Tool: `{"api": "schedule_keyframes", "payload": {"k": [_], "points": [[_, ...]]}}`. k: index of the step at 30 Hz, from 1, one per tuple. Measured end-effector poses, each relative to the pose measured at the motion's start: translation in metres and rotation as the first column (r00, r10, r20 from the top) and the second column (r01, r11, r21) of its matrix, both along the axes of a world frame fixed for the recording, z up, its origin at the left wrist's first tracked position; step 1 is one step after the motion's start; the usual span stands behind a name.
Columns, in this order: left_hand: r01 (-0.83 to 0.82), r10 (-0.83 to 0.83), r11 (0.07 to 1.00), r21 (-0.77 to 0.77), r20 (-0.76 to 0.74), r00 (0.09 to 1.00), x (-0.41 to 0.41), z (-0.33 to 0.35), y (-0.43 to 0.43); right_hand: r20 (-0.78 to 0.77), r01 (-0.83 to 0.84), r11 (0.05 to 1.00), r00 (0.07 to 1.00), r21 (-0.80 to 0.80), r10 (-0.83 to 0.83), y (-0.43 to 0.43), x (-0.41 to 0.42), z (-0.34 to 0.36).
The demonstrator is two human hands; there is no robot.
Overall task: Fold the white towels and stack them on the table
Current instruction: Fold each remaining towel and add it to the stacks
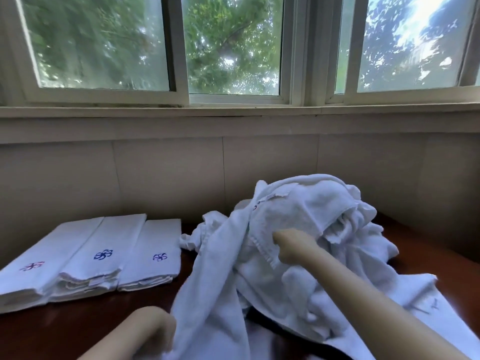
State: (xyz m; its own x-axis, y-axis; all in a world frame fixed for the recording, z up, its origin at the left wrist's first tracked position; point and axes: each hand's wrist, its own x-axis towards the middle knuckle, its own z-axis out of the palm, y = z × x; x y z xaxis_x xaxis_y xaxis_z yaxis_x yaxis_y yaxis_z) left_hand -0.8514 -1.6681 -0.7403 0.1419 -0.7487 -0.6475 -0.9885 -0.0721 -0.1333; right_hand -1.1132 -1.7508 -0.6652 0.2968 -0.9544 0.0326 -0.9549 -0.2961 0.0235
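Note:
A heap of crumpled white towels [306, 229] lies on the dark wooden table [78, 326] at the right. My right hand [291, 245] reaches into the heap and grips a hemmed towel edge. One long white towel [207, 294] hangs down from the heap toward me. My left hand [155, 331] grips its lower part near the bottom edge of the view. Three stacks of folded white towels [96, 255] with embroidered flower marks lie side by side at the left of the table.
A panelled wall [168, 172] rises right behind the table, with a window sill [233, 113] and windows above. Bare table surface shows in front of the folded stacks and between them and the heap.

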Motion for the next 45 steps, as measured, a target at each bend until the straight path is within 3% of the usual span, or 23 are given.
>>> {"api": "schedule_keyframes", "payload": {"k": [3, 8, 12, 14, 18, 21, 23, 24, 26, 27, 28, 30, 31, 32, 34, 36, 38, 40, 42, 45], "points": [[0.038, -0.038, 0.999, -0.02, 0.013, 0.999, 0.026, -0.001, 0.024, 0.013, -0.244, 0.957, 0.969, 0.157, 0.246, 0.02, 0.039, -0.049], [0.02, -0.02, 1.0, 0.01, 0.054, 0.998, 0.076, -0.006, 0.074, -0.037, -0.35, 0.933, 0.937, -0.078, 0.348, 0.053, 0.103, -0.112], [-0.059, 0.057, 0.997, 0.053, 0.039, 0.998, 0.128, 0.001, 0.117, -0.096, -0.408, 0.909, 0.911, -0.078, 0.401, 0.069, 0.149, -0.128], [-0.119, 0.122, 0.992, -0.038, 0.099, 0.988, 0.155, 0.001, 0.131, -0.119, -0.431, 0.902, 0.896, -0.006, 0.427, 0.079, 0.168, -0.136], [-0.086, 0.24, 0.874, -0.477, 0.273, 0.932, 0.193, -0.013, 0.149, -0.122, -0.423, 0.905, 0.897, 0.051, 0.426, 0.1, 0.198, -0.134], [-0.167, 0.268, 0.859, -0.484, 0.147, 0.952, 0.199, -0.024, 0.158, -0.042, -0.379, 0.911, 0.92, 0.164, 0.391, 0.117, 0.214, -0.111], [-0.276, 0.281, 0.89, -0.364, -0.038, 0.959, 0.198, -0.028, 0.159, 0.103, -0.435, 0.826, 0.898, 0.358, 0.428, 0.132, 0.216, -0.102], [-0.322, 0.293, 0.894, -0.312, -0.138, 0.946, 0.196, -0.028, 0.16, 0.231, -0.474, 0.736, 0.88, 0.483, 0.415, 0.141, 0.214, -0.1], [-0.428, 0.322, 0.871, -0.24, -0.377, 0.868, 0.192, -0.023, 0.158, 0.496, -0.532, 0.469, 0.842, 0.705, 0.211, 0.155, 0.203, -0.096], [-0.48, 0.326, 0.847, -0.228, -0.491, 0.808, 0.19, -0.022, 0.157, 0.592, -0.578, 0.371, 0.801, 0.727, 0.09, 0.16, 0.197, -0.095], [-0.528, 0.321, 0.817, -0.232, -0.578, 0.751, 0.187, -0.023, 0.155, 0.668, -0.615, 0.381, 0.744, 0.69, -0.009, 0.162, 0.192, -0.096], [-0.598, 0.29, 0.751, -0.28, -0.674, 0.68, 0.181, -0.029, 0.153, 0.757, -0.512, 0.681, 0.647, 0.523, -0.095, 0.157, 0.185, -0.1], [-0.619, 0.259, 0.721, -0.312, -0.707, 0.658, 0.177, -0.034, 0.151, 0.739, -0.382, 0.83, 0.672, 0.408, -0.054, 0.152, 0.182, -0.104], [-0.633, 0.216, 0.699, -0.334, -0.745, 0.631, 0.173, -0.038, 0.148, 0.657, -0.294, 0.907, 0.754, 0.303, 0.025, 0.146, 0.178, -0.106], [-0.607, 0.111, 0.717, -0.343, -0.803, 0.585, 0.163, -0.042, 0.144, 0.346, -0.294, 0.921, 0.917, 0.255, 0.196, 0.142, 0.173, -0.113], [-0.477, 0.018, 0.809, -0.343, -0.797, 0.604, 0.155, -0.041, 0.139, 0.113, -0.251, 0.923, 0.967, 0.29, 0.228, 0.142, 0.171, -0.121], [-0.293, -0.029, 0.903, -0.316, -0.722, 0.691, 0.149, -0.036, 0.135, -0.01, -0.147, 0.944, 0.988, 0.296, 0.157, 0.144, 0.17, -0.127], [-0.173, -0.066, 0.92, -0.353, -0.572, 0.818, 0.146, -0.032, 0.132, -0.061, -0.014, 0.944, 0.998, 0.329, 0.036, 0.145, 0.165, -0.128], [-0.175, -0.038, 0.834, -0.523, -0.371, 0.928, 0.145, -0.022, 0.134, -0.079, 0.082, 0.953, 0.995, 0.292, -0.061, 0.146, 0.153, -0.125], [-0.236, 0.106, 0.643, -0.728, -0.221, 0.969, 0.15, -0.012, 0.132, 0.018, 0.101, 0.981, 0.994, 0.167, -0.106, 0.141, 0.122, -0.117]]}}
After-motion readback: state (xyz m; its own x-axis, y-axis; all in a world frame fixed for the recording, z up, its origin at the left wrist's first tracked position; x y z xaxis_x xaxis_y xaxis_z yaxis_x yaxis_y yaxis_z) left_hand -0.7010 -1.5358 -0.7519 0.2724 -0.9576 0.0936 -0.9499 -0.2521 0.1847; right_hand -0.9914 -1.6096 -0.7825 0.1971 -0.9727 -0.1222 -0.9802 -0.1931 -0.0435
